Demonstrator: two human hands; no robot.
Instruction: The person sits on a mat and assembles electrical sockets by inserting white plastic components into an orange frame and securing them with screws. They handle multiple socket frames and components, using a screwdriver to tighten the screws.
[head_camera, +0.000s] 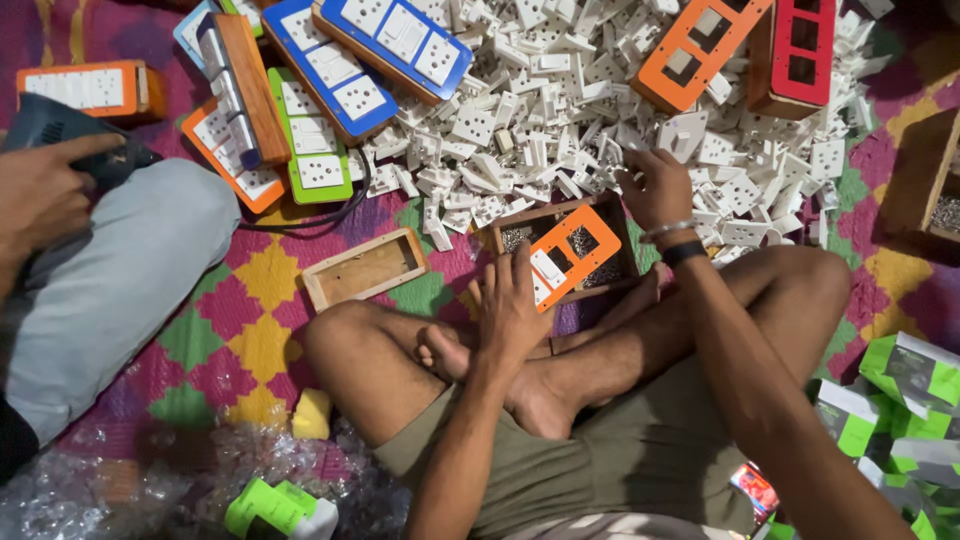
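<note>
The right forearm crossed the lap, its right hand (658, 188) reaching palm-down into the heap of white switch parts (560, 110), fingers curled, grip unclear. The left hand (512, 305) lay flat, fingers spread, steadying the orange plate (563, 252) in its wooden box (620, 240)

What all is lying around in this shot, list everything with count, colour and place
orange faceplate: one, orange, on wooden box, centre
wooden box: one, bare, open, left of centre
white socket parts: heap, too many to count, top centre
finished boards: several, blue, green, orange, top left
orange and red frames: two, top right
green cartons: several, lower right
yellow sponge: one, lower left
co-worker's hand: one, on dark tool, far left
left hand: on the faceplate
right hand: in the heap
</note>
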